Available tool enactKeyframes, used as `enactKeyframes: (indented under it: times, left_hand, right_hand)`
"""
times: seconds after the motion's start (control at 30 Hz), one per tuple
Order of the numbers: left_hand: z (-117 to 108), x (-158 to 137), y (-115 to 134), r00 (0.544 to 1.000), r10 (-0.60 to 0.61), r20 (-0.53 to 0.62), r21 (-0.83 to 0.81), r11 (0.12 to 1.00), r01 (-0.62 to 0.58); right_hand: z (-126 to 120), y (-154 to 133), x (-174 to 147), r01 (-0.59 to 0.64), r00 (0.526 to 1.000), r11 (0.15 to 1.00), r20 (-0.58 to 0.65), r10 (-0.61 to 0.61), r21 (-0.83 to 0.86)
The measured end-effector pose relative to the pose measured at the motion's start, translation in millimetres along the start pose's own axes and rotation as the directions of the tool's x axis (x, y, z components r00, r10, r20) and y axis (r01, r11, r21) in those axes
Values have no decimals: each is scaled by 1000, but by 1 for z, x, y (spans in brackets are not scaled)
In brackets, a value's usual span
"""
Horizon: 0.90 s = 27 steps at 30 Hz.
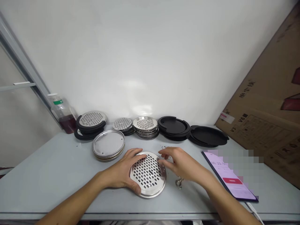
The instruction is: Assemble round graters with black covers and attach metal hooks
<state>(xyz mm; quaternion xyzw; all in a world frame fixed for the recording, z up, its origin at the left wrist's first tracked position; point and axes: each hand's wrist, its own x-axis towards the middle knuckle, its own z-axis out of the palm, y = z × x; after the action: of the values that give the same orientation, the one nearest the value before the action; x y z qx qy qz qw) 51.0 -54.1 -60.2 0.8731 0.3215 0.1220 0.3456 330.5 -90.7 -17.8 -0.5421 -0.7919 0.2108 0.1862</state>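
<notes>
A round metal disc (147, 175) with slotted holes lies in front of me, seemingly seated in a shallow metal rim. My left hand (124, 172) grips it from the left, thumb at the lower edge and fingers over the upper edge. At the disc's upper right is my right hand (175, 161), with curled fingers and a visible gap between thumb and index finger. The right thumb tip touches or overlaps the disc's edge. Beneath and beside that hand lie small wire-like metal pieces (178, 182), partly hidden.
Behind stand stacks of plain metal plates (109, 142), perforated discs (145, 124), smaller perforated discs (122, 124), black rings with discs (91, 120) and black round trays (174, 125). A bottle of dark liquid (62, 114) is left; a phone (231, 178) and cardboard box (264, 125) are right.
</notes>
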Motion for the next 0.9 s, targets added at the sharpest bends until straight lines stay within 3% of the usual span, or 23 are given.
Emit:
enactKeyframes:
  times: [0.1,0.17,0.27,0.4,0.9]
  left_hand:
    - [0,0,0,1000,-17,0,-5,1000,17]
    - [0,0,1,1000,-23,-1,-11,1000,23]
    - [0,1,4,1000,-29,-12,-12,1000,29]
    - [0,2,7,999,-37,-38,-3,999,37]
    - [1,2,10,995,-38,-93,15,999,39]
  right_hand:
    - [-4,15,17,-83,996,995,0,84,-63]
    - [-6,33,21,-152,987,981,-68,145,-124]
    - [-10,63,19,-272,954,949,-174,244,-160]
    - [-16,85,14,-341,931,926,-197,309,-160]
    - [-2,78,17,-396,917,895,-141,373,-208]
